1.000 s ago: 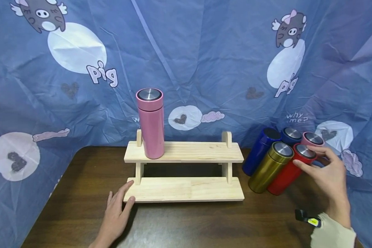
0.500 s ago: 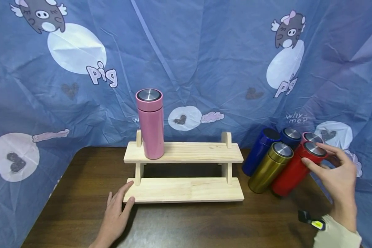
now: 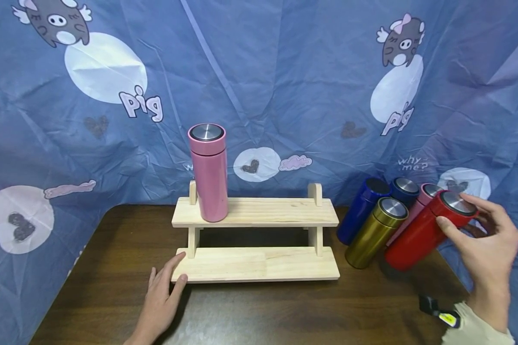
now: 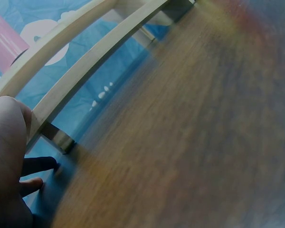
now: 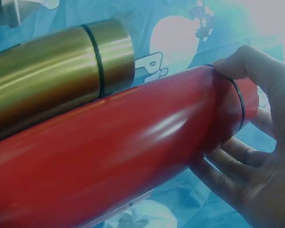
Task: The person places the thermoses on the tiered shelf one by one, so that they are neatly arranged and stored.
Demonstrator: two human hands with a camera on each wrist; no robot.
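My right hand point(image 3: 489, 235) grips a red thermos bottle point(image 3: 427, 235) near its silver-topped lid, thumb on the near side and fingers round the far side. The bottle leans to the right, its base low beside a gold thermos point(image 3: 373, 237). In the right wrist view the red bottle point(image 5: 128, 142) crosses the picture under the gold one point(image 5: 52, 71). My left hand point(image 3: 159, 299) rests at the left end of a two-tier wooden rack point(image 3: 259, 263), fingers straight and touching the lower board. On the upper board stands a pink thermos point(image 3: 211, 177).
Behind the gold bottle stand a bright blue thermos point(image 3: 364, 208), a dark blue one point(image 3: 403, 189) and a second pink one point(image 3: 423, 196), close together. The brown table point(image 3: 259, 314) ends on the right against a blue cloth backdrop point(image 3: 263, 96) printed with pigs.
My right hand has moved the red bottle right, away from the gold one, and the second pink bottle's side now shows between them. My left hand has stayed in place.
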